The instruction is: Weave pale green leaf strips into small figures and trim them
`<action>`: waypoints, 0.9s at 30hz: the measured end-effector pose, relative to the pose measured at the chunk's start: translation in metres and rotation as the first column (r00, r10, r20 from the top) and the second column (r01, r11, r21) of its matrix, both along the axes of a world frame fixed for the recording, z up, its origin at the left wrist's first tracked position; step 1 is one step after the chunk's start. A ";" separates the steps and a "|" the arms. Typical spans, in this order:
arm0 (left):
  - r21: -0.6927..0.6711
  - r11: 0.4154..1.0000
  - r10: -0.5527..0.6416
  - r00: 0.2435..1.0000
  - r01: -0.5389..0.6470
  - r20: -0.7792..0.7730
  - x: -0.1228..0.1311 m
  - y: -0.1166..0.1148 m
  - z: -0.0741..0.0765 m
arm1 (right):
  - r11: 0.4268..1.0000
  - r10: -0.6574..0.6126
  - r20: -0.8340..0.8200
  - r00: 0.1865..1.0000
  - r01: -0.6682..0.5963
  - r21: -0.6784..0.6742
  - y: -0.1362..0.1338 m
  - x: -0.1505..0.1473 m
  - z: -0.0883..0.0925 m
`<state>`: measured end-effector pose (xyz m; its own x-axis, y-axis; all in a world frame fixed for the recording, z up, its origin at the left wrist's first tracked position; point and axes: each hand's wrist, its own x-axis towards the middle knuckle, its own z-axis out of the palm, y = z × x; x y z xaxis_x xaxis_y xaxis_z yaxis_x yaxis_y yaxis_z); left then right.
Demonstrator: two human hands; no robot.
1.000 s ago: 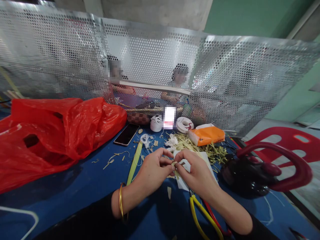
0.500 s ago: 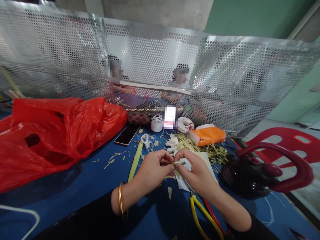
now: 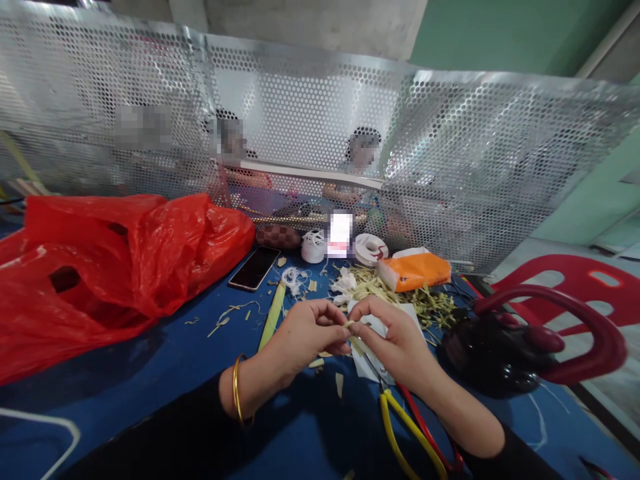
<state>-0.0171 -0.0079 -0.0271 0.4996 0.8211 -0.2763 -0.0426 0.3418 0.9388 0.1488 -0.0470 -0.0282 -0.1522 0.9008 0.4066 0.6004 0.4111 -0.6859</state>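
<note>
Between my two hands is a small strip of pale green leaf [image 3: 349, 325], mostly covered by the fingers. My left hand [image 3: 307, 331] pinches it from the left, and my right hand [image 3: 393, 337] grips it with thumb and forefinger from the right. Below my right hand lie scissors with yellow handles [image 3: 390, 407], their blades on a white paper [image 3: 373, 371]. Something with a red handle [image 3: 411, 403] is partly hidden under the right forearm. Beyond my left wrist, a long folded green leaf [image 3: 273, 313] rests on the blue table [image 3: 300, 427].
A red plastic bag [image 3: 195, 247] fills the left. Behind stand a phone [image 3: 254, 269], white string [image 3: 313, 247], a ribbon spool [image 3: 370, 249], an orange tissue pack [image 3: 415, 269] and leaf scraps [image 3: 430, 303]. A dark kettle [image 3: 493, 353] is at right. People sit behind a perforated metal screen [image 3: 300, 107].
My left hand has shifted slightly and its lower fingers have spread a little. The strip's end beside my right thumb shows less. Things on the table stay put.
</note>
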 end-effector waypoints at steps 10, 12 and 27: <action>-0.052 0.989 0.142 0.980 -0.136 0.141 -0.010 0.002 0.022 | 0.978 -0.057 0.006 0.998 0.055 0.203 0.000 0.034 0.021; -0.061 0.986 0.165 0.974 -0.158 0.152 -0.011 0.002 0.024 | 0.986 0.024 0.017 1.000 -0.027 0.167 -0.002 0.029 0.021; -0.053 0.993 0.112 0.984 -0.106 0.136 -0.008 0.000 0.017 | 0.967 -0.203 -0.709 0.675 0.025 -0.253 -0.003 -0.009 -0.004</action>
<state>-0.0247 -0.0074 -0.0096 0.4437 0.8610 -0.2484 -0.2105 0.3696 0.9050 0.1395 -0.0504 -0.0324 0.2192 0.9644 0.1478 -0.0901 0.1708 -0.9812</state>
